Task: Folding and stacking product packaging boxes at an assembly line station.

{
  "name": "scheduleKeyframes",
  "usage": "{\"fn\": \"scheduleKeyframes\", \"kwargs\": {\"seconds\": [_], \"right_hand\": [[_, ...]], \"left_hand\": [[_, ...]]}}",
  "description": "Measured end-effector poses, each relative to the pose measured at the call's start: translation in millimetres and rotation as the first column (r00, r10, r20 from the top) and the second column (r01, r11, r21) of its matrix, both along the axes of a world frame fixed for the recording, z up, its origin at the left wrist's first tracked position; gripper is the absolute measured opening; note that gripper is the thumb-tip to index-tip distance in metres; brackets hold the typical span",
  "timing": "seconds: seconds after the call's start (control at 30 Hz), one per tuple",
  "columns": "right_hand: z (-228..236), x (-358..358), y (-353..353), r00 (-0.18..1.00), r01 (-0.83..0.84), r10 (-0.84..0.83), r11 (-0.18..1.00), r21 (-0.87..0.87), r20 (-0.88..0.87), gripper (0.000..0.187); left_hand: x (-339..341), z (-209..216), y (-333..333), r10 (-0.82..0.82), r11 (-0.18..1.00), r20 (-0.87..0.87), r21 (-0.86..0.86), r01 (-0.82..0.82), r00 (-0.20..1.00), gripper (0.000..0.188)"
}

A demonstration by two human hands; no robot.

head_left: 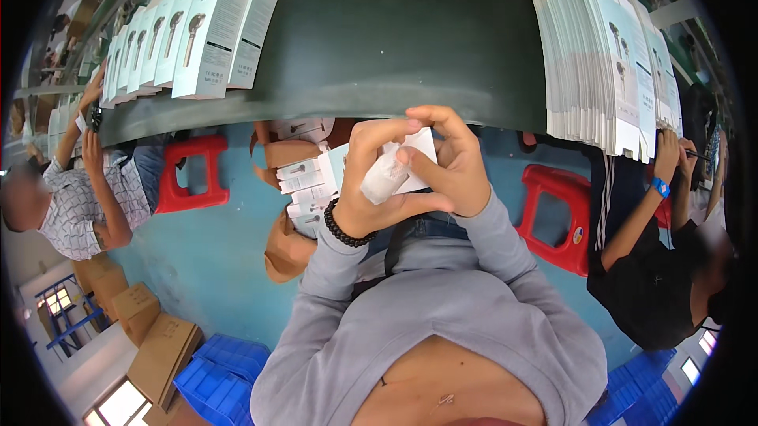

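Note:
Both hands meet in front of my body, just below the table's edge. My left hand, with a black bead bracelet at the wrist, is closed around a small white wrapped bundle. My right hand curls in from the other side, its thumb bent onto the top of the bundle. Between the hands a white box shows partly, with my right fingers curved around its far side. Fingers and bundle hide most of this box, and wrapping conceals the bundle's contents.
A dark green table carries a row of standing printed boxes at left and a stack of flat cartons at right. Below stands a brown carton of packed boxes. Red stools and two people flank me.

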State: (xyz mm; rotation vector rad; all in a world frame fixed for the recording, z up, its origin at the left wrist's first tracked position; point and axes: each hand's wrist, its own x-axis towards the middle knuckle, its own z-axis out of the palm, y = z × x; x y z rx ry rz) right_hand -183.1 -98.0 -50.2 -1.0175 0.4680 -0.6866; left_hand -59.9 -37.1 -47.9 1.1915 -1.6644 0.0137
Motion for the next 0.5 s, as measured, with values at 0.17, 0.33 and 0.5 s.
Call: {"fn": "scheduleKeyframes", "kwargs": {"seconds": [0.17, 0.33, 0.5], "right_hand": [[-15.8, 5.8, -2.1, 0.996, 0.006, 0.009, 0.986, -0.168, 0.092, 0.056], [-41.9, 17.7, 13.6, 0.987, 0.107, -0.159, 0.722, -0.684, -0.013, 0.096], [-29.5, 22.6, 0.3, 0.996, -0.019, -0.031, 0.825, -0.564, -0.078, 0.104]], "left_hand": [[6.1, 9.9, 4.1, 0.057, 0.995, 0.0, 0.078, -0.057, 0.998, 0.116], [0.3, -9.7, -1.0, 0.017, 0.985, -0.452, -0.144, -0.091, 0.892, 0.111], [0.2, 9.7, 9.1, -0.037, 0.999, -0.353, 0.003, 0.041, 0.935, 0.101]]}}
